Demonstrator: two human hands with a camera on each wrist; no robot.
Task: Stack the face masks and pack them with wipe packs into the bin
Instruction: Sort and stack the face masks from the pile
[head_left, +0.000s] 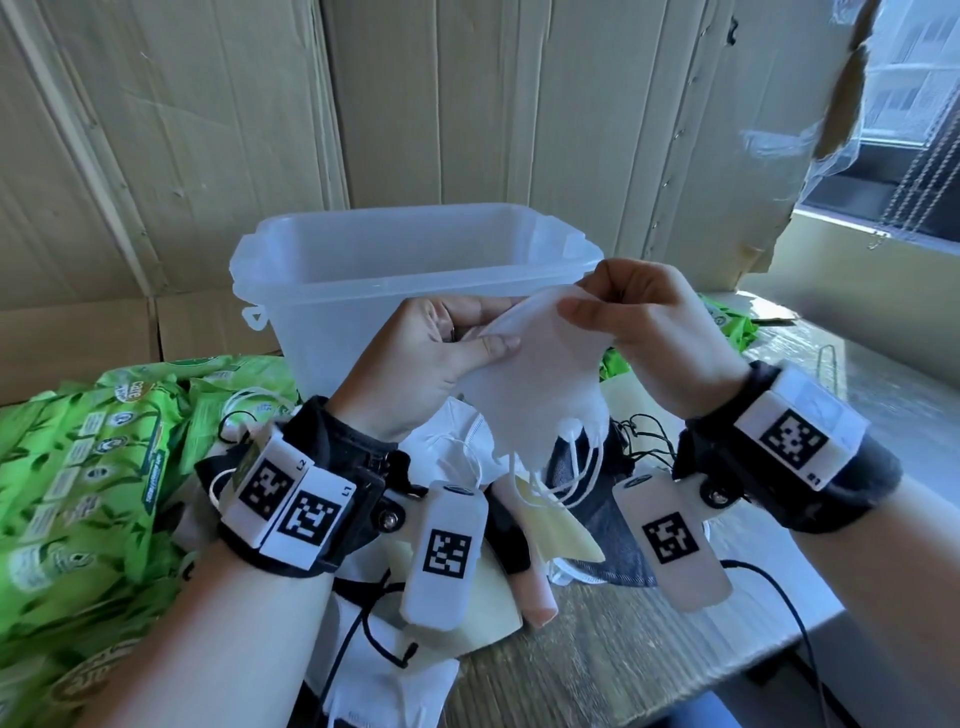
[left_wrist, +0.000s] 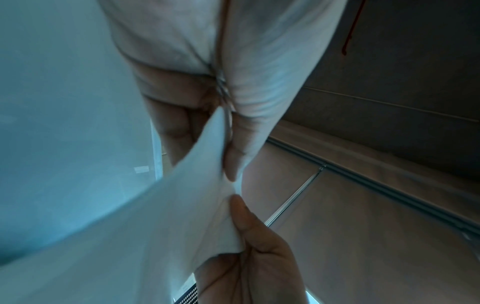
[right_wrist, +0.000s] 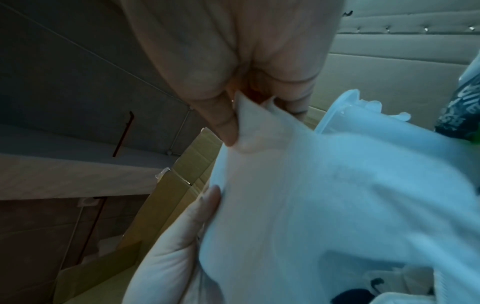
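**White mask held up in front of the bin**

A white face mask (head_left: 530, 374) is hanging in the air just in front of the translucent bin (head_left: 332, 260), between the bin and the person. Both hands are gripping it. The left hand (head_left: 436, 358) is pinching the mask's left edge, thumb laid across the front and fingers curled behind. The right hand (head_left: 649, 322) is pinching the upper right corner between thumb and curled fingers, level with the bin's near rim. In the right wrist view the corner of the mask (right_wrist: 311, 195) is bunching up between that hand's thumb and fingers (right_wrist: 228, 127). In the left wrist view the fabric (left_wrist: 155, 226) is being stretched between the two hands. The mask's white ear loops (head_left: 566, 467) are dangling below it.

Beneath the held mask, in front of the bin, a loose heap of other masks (head_left: 457, 447) is lying on the table (head_left: 649, 639): white, pale yellow, pink and dark ones, overlapping, with black and white loops tangled among them. Green wipe packs (head_left: 88, 467) are lying piled to the left of the bin, and more green packs (head_left: 732, 327) are showing at its right side. Behind the bin, cardboard sheets (head_left: 467, 104) are standing as a wall. Whether anything is lying inside the bin cannot be told.
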